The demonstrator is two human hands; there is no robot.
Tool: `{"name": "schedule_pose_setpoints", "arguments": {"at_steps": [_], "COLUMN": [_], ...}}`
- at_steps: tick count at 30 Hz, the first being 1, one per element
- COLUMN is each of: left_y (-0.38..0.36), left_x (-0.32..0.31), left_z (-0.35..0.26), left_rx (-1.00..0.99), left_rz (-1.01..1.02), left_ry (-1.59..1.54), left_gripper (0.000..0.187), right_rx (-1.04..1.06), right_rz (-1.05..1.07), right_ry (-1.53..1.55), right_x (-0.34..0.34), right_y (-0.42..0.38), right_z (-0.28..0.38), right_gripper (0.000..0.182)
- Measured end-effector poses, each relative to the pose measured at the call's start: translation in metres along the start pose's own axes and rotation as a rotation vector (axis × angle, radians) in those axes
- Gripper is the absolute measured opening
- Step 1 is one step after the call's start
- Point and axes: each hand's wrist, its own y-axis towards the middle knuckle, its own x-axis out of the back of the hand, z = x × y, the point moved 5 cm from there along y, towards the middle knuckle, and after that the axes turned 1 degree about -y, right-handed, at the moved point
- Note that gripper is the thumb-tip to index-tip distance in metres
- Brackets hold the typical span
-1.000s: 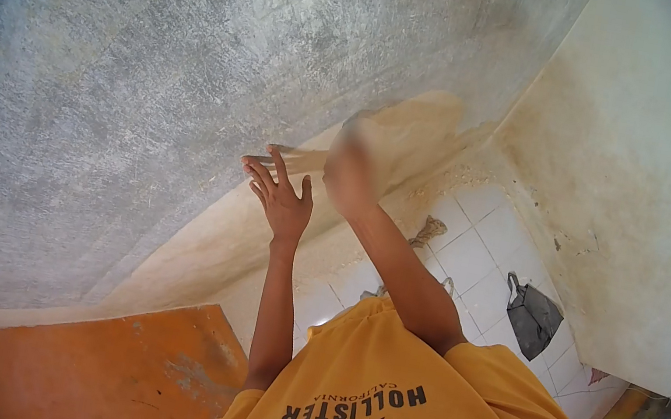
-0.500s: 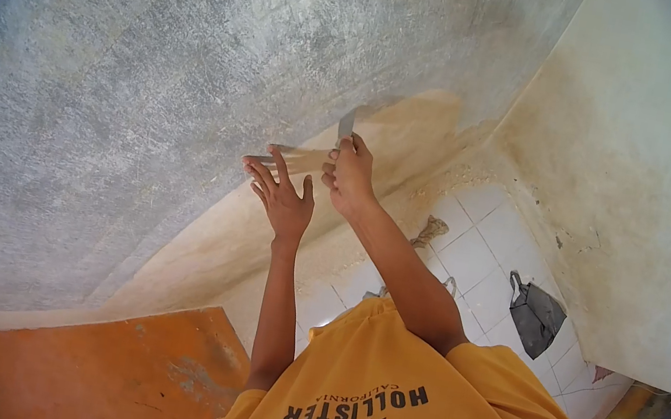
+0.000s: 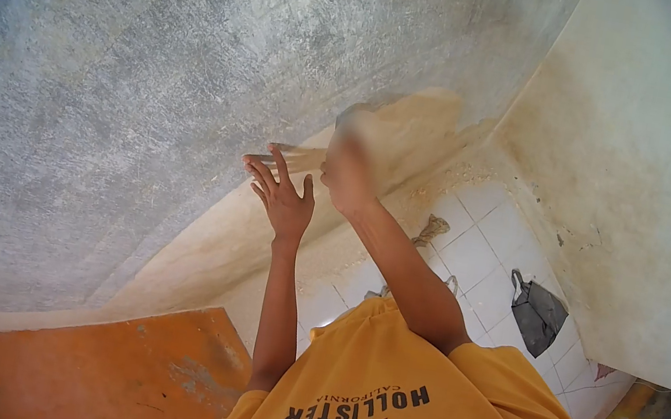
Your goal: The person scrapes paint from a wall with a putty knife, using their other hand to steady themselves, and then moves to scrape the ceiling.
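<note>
My left hand (image 3: 284, 198) is flat against the wall with its fingers spread, at the line where grey scraped plaster (image 3: 164, 65) meets the remaining beige paint (image 3: 407, 128). My right hand (image 3: 348, 173) is just right of it, blurred by motion and closed on a small metal scraper (image 3: 352, 122) whose blade points up at the edge of the beige patch. A narrow scraped streak (image 3: 296, 156) runs between the two hands. My yellow shirt (image 3: 410, 400) fills the bottom of the view.
A pale side wall (image 3: 640, 190) meets the scraped wall at a corner. Below lie white floor tiles (image 3: 478, 260) with paint flakes along the wall base, a brownish rag (image 3: 432, 228) and a grey bag (image 3: 537, 314). An orange surface (image 3: 88, 363) is at lower left.
My right hand has gone from still and sharp half a second ago to blurred, stroking the scraper on the wall at the same spot. My left hand has not moved.
</note>
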Motion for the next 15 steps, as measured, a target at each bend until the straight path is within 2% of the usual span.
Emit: {"name": "schedule_pose_setpoints", "arguments": {"at_steps": [3, 6, 12, 15], "left_y": [-0.004, -0.003, -0.004, -0.001], "left_x": [0.0, 0.0, 0.001, 0.003], "left_z": [0.002, 0.001, -0.002, -0.004], "left_rx": [-0.004, -0.003, -0.03, -0.025], "left_rz": [-0.001, 0.005, -0.025, -0.014], "left_ry": [0.001, 0.006, 0.018, 0.016], "left_gripper": [0.094, 0.094, 0.093, 0.094], "right_rx": [0.036, 0.016, 0.025, 0.058], "right_rz": [-0.079, -0.027, -0.067, -0.146], "right_ry": [-0.042, -0.023, 0.022, -0.069], "right_x": [0.01, 0.001, 0.006, 0.01], "right_y": [0.016, 0.004, 0.018, 0.02], "right_z": [-0.003, -0.001, -0.005, -0.008], "right_gripper": [0.024, 0.021, 0.016, 0.013]}}
